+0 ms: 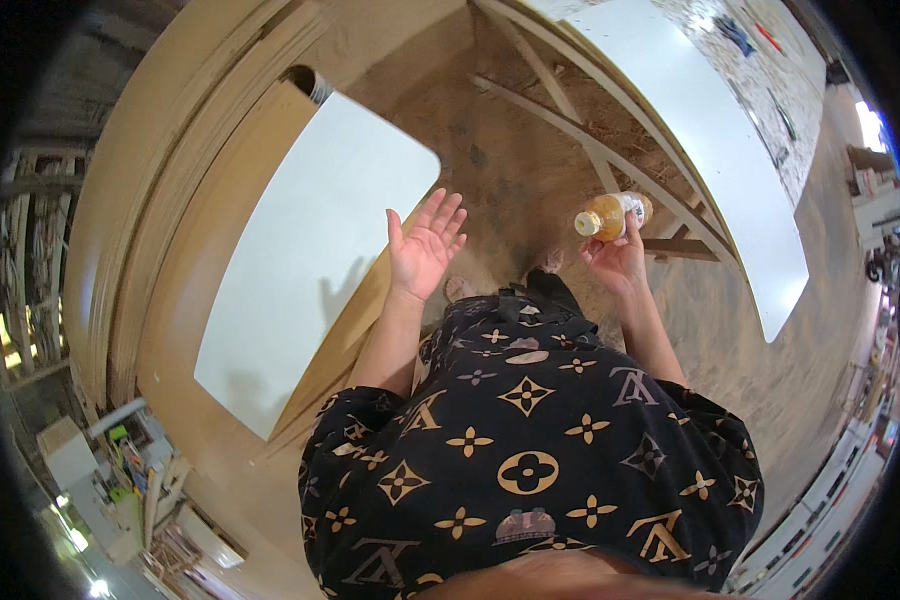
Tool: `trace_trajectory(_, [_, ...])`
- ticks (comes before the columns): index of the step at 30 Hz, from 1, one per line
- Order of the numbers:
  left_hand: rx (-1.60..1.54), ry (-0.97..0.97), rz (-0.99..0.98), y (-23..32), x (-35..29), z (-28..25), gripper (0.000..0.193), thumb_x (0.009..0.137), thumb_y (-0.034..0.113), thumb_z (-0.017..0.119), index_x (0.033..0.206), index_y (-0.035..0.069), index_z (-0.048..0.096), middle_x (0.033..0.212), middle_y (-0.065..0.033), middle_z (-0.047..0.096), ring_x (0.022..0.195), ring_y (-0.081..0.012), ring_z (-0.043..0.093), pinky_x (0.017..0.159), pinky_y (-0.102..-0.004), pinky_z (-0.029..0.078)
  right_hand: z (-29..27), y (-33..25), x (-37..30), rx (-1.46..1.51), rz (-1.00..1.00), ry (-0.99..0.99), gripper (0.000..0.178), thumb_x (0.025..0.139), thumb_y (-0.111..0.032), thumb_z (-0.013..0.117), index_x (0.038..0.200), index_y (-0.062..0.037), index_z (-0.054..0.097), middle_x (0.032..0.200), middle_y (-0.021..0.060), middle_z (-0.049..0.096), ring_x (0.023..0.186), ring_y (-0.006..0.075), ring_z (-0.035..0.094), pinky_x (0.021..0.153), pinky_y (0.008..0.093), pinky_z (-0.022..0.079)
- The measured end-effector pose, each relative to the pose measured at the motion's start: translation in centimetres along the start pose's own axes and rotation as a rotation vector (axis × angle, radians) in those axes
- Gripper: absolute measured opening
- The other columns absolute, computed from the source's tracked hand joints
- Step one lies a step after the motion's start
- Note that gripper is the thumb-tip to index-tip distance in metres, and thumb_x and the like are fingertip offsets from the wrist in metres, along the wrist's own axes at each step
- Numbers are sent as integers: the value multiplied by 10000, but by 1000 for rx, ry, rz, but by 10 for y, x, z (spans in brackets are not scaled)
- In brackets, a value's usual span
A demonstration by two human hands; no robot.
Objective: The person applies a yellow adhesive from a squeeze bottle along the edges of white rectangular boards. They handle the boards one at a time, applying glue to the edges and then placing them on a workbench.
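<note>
Bottle point(615, 215), amber contents, white cap, pale label, is in R hand point(613, 260), approx 2 o'clock from pic centre. It lies tilted toward horizontal, cap aimed at 9 o'clock, base toward 3. R hand's grip is closed round it, fingers partly hidden behind the bottle; forearm comes up from approx 5 o'clock.

L hand point(427, 245) is just off centre at 12, palm up, nothing in it, grip open w/ fingers fanned & thumb apart toward 11. It's near the R edge of a white board point(300, 250) at 9-10 o'clock, seemingly apart from it; a hand-shaped shadow falls on that board.

White board lies on a bigger brown sheet point(170, 330), w/ a round hollow thing point(310, 82) at its 11 o'clock end, too small to ID.

From 1 to 3 o'clock: tabletop point(760, 75), speckled surface, w/ a white panel point(670, 90) along its near edge, plus small blue & red items at the far end. Wooden braces point(580, 120) run underneath, behind the bottle.

Floor point(420, 75) btwn the two sides is brown & dusty-looking. Feet point(460, 288) show near centre, partly hidden by the black patterned shirt point(530, 450) at 6. Mixed clutter point(130, 470) at 8, blurry
</note>
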State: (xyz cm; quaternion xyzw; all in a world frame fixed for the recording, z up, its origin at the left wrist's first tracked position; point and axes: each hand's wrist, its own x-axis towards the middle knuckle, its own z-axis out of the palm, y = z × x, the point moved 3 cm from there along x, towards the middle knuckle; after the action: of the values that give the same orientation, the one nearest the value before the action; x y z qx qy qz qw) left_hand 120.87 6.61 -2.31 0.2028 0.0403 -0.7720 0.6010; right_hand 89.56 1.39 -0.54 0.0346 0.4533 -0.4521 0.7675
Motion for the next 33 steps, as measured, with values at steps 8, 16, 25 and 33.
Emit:
trace_trajectory(8, [308,-22,33,-100,112,81,531,1010,464,281,1459,187,337,1431,-85,461,1241,-175,472,988,-357,376,-80,-106,-9,149,-162,-60,475,903,-538,558,1200,-167,542,1121,27,615,922,207,564,774,402,448])
trace_trajectory(16, [126,-6,-37,-170,209,89,978,807,821,259,1532,211,17,1581,-176,50,1456,-339,54,1149,-474,53,-154,-160,-17,262,-278,-168,487,920,-502,553,1264,-160,509,1227,47,584,1092,227,555,831,403,464])
trace_trajectory(25, [114,175,20,-188,340,42,1005,787,851,226,1526,222,-38,1586,-150,-10,1457,-354,26,1160,-485,46,-236,-168,7,405,-378,-99,489,897,-551,550,1230,-193,548,1190,18,597,1080,224,568,838,444,481])
trace_trajectory(33, [77,249,53,-165,456,107,1026,781,863,210,1524,204,-50,1587,-123,-39,1459,-332,-8,1167,-477,14,-200,-192,15,538,-472,-18,458,887,-553,564,1185,-206,575,1144,-8,622,1054,207,567,815,444,444])
